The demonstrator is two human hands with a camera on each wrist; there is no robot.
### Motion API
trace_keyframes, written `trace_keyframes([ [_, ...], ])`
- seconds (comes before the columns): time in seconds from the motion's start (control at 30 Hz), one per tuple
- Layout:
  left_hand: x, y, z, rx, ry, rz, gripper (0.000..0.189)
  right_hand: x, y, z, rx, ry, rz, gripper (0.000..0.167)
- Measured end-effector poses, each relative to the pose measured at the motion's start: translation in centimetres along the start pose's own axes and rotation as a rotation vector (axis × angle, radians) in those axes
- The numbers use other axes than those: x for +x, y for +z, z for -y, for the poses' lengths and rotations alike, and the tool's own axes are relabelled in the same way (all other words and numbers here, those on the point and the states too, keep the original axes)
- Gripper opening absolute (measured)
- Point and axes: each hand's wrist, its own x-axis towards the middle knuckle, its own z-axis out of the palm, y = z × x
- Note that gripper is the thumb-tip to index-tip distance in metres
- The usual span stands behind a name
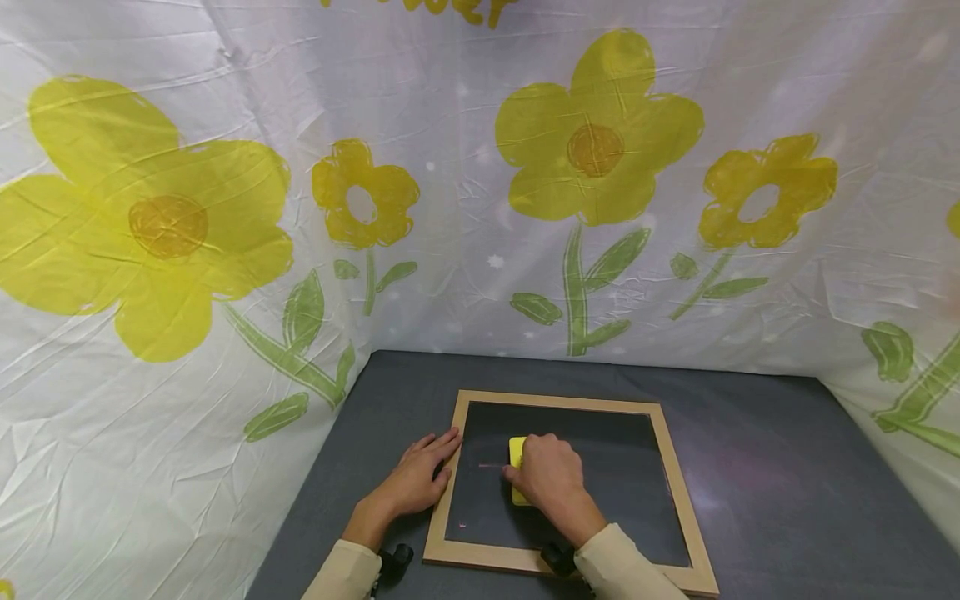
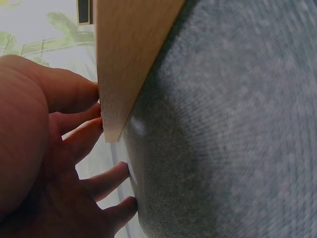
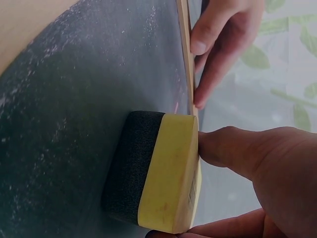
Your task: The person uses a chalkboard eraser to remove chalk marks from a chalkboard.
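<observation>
Yellow-and-black spongy block (image 3: pixel 153 171) | right fingers (image 3: pixel 240 225) gripping | wooden frame (image 1: pixel 558 402) | left fingers (image 1: pixel 437 444) extended, touching

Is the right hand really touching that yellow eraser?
Touching. The right wrist view shows it: the right hand has its thumb against the back of the yellow eraser, with no gap between.

A creased white cloth (image 1: pixel 457 283), printed with yellow flowers (image 1: pixel 598 150) on green stems (image 1: pixel 574 292), hangs beyond the far, left and right edges of the dark grey table (image 1: pixel 817 517). The largest flower (image 1: pixel 168 225) spreads left of the far left corner; another big one rises above the far edge between two smaller ones. Yellow lettering (image 1: pixel 468 12) is cut off up top; a pinkish tinge marks the table's right side
</observation>
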Motion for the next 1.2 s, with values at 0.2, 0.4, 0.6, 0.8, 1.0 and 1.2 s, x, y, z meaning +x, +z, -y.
trace_keyframes([
  [0.2, 0.5, 2.0, 2.6, -0.011, 0.039, -0.073, 0.059, -0.1, -0.1, 0.4, 0.008, 0.003, 0.002, 0.052],
  [0.4, 0.2, 0.8, 0.9, 0.002, -0.006, -0.034, 0.058, 0.0, 0.0, 0.7, 0.015, 0.004, 0.007, 0.052],
  [0.6, 0.0, 0.1, -0.1, 0.009, -0.012, -0.003, 0.058, 0.1, 0.2, 1.0, 0.008, -0.002, 0.02, 0.053],
  [0.8, 0.1, 0.1, 0.0, 0.014, -0.039, 0.021, 0.058, 0.2, 0.4, 1.4, 0.013, -0.008, 0.028, 0.052],
  [1.0, 0.1, 0.0, -0.1, 0.015, -0.036, 0.019, 0.057, 0.2, 0.6, 1.8, 0.006, -0.031, 0.022, 0.053],
  [1.2, 0.2, 0.1, 0.0, -0.012, -0.031, 0.014, 0.058, 0.3, 0.6, 2.2, -0.005, -0.043, 0.02, 0.054],
])
